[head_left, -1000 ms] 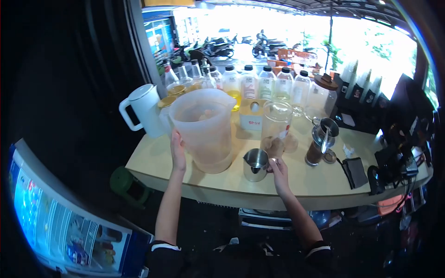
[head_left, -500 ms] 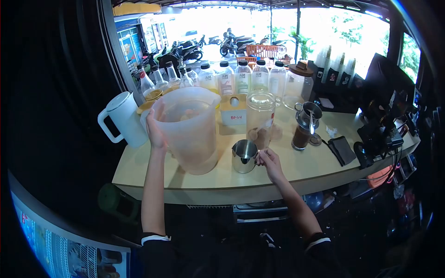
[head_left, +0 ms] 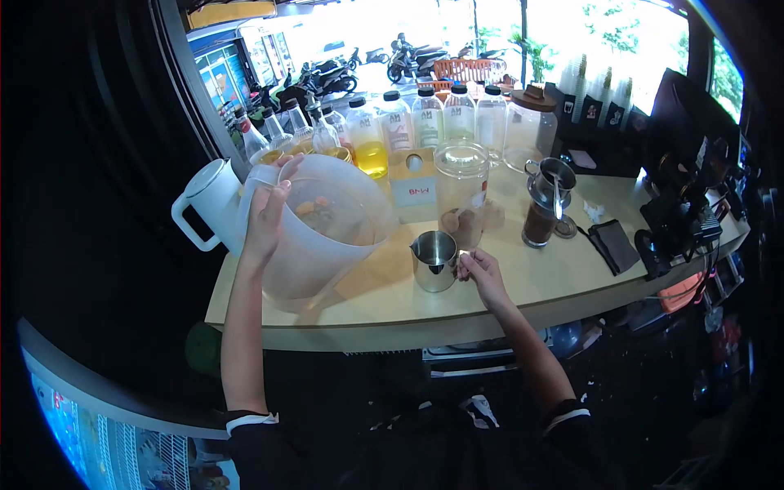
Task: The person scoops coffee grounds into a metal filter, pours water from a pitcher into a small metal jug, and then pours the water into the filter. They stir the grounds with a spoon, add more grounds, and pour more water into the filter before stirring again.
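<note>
My left hand (head_left: 266,220) is closed round the handle of a large translucent plastic pitcher (head_left: 306,273). The pitcher leans to the right, its mouth turned toward the metal jug. My right hand (head_left: 482,273) grips the handle of a small stainless steel milk jug (head_left: 434,261), which is upright at the counter's front part. Through the pitcher's mouth I see some pale orange and yellowish patches, but what they are I cannot make out. The pitcher's rim and the jug are apart.
Behind stand a white jug (head_left: 214,204), several black-capped bottles (head_left: 428,122), a BMW-marked box (head_left: 414,192) and a clear jar (head_left: 463,184). To the right on the counter (head_left: 523,282) are a glass with a metal coffee filter (head_left: 543,204) and a dark folded cloth (head_left: 612,247).
The pitcher has tilted from nearly upright to leaning right, its base moving left. My left hand has shifted onto its handle. The metal jug stays in my right hand.
</note>
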{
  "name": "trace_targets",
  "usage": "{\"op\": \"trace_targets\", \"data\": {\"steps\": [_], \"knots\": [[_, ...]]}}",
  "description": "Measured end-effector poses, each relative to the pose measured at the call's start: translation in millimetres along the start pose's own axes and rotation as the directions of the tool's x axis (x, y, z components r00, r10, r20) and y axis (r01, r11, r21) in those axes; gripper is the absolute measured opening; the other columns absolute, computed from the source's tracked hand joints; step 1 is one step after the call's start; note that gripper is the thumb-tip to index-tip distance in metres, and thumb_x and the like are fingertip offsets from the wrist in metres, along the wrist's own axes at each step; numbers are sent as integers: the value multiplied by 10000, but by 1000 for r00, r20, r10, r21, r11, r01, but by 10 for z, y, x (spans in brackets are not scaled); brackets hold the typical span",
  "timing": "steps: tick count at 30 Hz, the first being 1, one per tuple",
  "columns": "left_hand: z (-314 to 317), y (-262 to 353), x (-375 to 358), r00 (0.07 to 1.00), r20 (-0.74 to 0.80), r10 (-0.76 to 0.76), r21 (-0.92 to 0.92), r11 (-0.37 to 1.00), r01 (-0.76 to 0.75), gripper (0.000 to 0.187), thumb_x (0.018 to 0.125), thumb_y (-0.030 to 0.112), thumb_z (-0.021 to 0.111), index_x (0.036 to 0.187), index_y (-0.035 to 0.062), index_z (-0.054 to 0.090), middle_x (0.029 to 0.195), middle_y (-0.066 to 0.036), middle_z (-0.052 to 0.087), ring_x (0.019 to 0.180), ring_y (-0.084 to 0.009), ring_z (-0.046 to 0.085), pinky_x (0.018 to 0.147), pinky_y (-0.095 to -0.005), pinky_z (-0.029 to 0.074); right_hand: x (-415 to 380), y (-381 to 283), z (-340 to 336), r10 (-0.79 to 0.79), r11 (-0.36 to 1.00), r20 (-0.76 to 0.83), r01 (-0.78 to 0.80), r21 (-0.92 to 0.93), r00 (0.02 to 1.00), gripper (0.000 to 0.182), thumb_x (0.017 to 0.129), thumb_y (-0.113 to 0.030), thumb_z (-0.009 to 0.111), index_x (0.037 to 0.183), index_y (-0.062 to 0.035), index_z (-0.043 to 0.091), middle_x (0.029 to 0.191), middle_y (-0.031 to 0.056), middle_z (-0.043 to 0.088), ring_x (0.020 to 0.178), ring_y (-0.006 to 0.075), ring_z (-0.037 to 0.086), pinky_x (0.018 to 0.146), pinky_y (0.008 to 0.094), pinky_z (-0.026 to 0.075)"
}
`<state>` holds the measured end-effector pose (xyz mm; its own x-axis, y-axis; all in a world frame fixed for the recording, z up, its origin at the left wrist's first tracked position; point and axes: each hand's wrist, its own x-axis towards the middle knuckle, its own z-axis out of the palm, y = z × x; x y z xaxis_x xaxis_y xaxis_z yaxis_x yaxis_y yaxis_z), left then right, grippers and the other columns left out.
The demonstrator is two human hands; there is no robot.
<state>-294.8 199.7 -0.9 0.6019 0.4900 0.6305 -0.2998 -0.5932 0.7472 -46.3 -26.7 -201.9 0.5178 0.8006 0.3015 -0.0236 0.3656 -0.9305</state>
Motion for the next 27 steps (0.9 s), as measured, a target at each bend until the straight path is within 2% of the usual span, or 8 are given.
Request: {"op": "trace_targets", "data": {"steps": [1,8,12,14,18,20,21,27], "knots": [[27,6,11,1000,30,-2,11,1000,2,478,915,223,445,1309,-44,405,1313,-162,510,1265,-232,433,1095,-355,271,1,9,-2,-20,999,10,20,46,1000,198,950,-225,560,865,-51,600,720,3,607,640,50,520,586,196,378],[333,17,93,985,168,-50,100,994,34,430,907,166,437,1292,-27,437,1288,-143,527,1237,-222,461,1074,-354,305,-19,-79,22,-30,1000,0,30,-7,1000,212,958,-224,549,886,-35,612,752,11,618,647,47,497,592,198,370],[412,-30,144,965,252,-70,173,985,26,452,911,175,395,1317,-24,404,1329,-154,497,1268,-251,436,1096,-379,281,-26,-81,31,-27,999,5,27,21,1000,217,958,-218,550,874,-27,608,769,13,626,658,43,490,594,194,371],[434,-40,170,963,260,-66,241,971,1,447,907,155,393,1317,-25,403,1321,-152,500,1266,-243,438,1097,-373,283,-26,-82,32,-31,998,15,30,52,999,207,956,-208,554,865,-30,605,786,16,631,661,41,489,601,194,381],[472,11,210,959,274,-77,249,969,7,449,902,148,395,1316,-28,404,1314,-151,504,1265,-237,439,1095,-367,286,-21,-65,12,-51,997,29,49,59,998,203,953,-206,559,851,-35,601,804,18,637,658,36,483,608,195,388],[495,20,226,969,232,-83,181,983,41,435,870,114,461,1279,-34,448,1262,-152,525,1216,-219,478,1044,-351,352,-10,-57,9,-38,999,36,37,37,999,210,948,-217,570,836,-41,596,810,17,640,655,32,478,611,192,390],[503,29,229,969,233,-82,181,983,40,435,870,114,461,1279,-34,448,1262,-152,525,1216,-219,478,1044,-351,352,-20,-75,19,-39,999,34,38,37,999,210,948,-217,570,836,-41,596,810,17,640,655,32,478,611,192,390],[518,20,238,966,251,-67,290,957,-9,448,863,130,472,1277,-41,450,1241,-148,536,1195,-209,489,1016,-344,382,-29,-100,27,-9,1000,14,9,13,1000,226,942,-239,583,826,-45,594,808,13,640,665,28,489,616,188,397]]}}
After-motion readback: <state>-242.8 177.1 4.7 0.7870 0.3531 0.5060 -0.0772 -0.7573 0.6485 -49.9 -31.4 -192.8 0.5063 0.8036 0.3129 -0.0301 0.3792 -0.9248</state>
